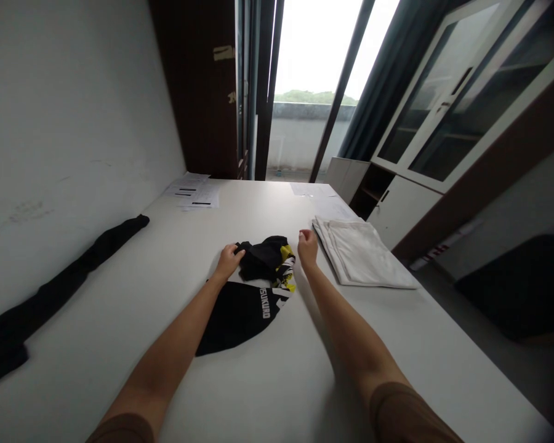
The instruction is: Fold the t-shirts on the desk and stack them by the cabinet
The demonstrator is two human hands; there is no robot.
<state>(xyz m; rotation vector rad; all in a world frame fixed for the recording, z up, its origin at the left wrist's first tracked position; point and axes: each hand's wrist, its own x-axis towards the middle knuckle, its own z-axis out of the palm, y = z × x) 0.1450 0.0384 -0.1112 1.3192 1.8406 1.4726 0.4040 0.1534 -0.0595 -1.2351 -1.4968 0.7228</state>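
A black garment [240, 314] with white lettering and a yellow and white print lies on the white table, its far part bunched up and its near part spread flat. The folds hide what kind of garment it is. My left hand [228, 261] pinches the left edge of the bunched part. To the right of the garment, my right hand [307, 246] is closed, its fingers curled in, and no cloth runs to it. Right beside that hand lies a folded white cloth [367, 255].
A long black piece of cloth [92, 252] lies along the table's left side by the wall. Papers [198, 194] lie at the far left of the table [258, 394], more sheets [321, 197] at the far right. A white cabinet [415, 166] stands beyond the right edge.
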